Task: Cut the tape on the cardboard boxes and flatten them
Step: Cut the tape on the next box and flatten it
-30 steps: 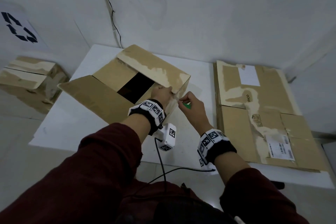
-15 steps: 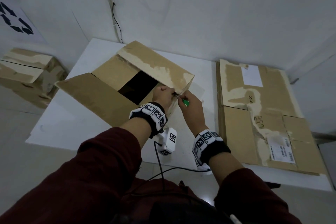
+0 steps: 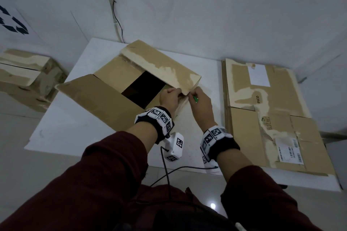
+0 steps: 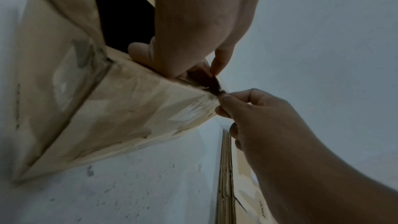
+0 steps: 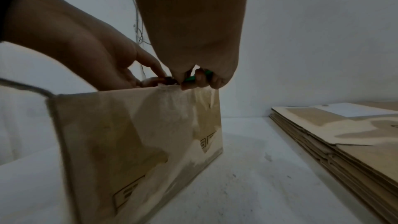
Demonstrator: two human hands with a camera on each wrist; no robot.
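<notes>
So that the taped corner stays steady, the box edge is pinched by the left hand, while a green cutter is gripped in the right hand's curled fingers.

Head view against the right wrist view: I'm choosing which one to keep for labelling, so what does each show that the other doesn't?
Only the head view shows the open top of the cardboard box, its spread flap and another box off the table to the left. Only the right wrist view shows the box's near side wall with its printed marks. Both show the left hand gripping the box's top corner, the right hand holding a green tool there, and the flattened stack at the right.
</notes>
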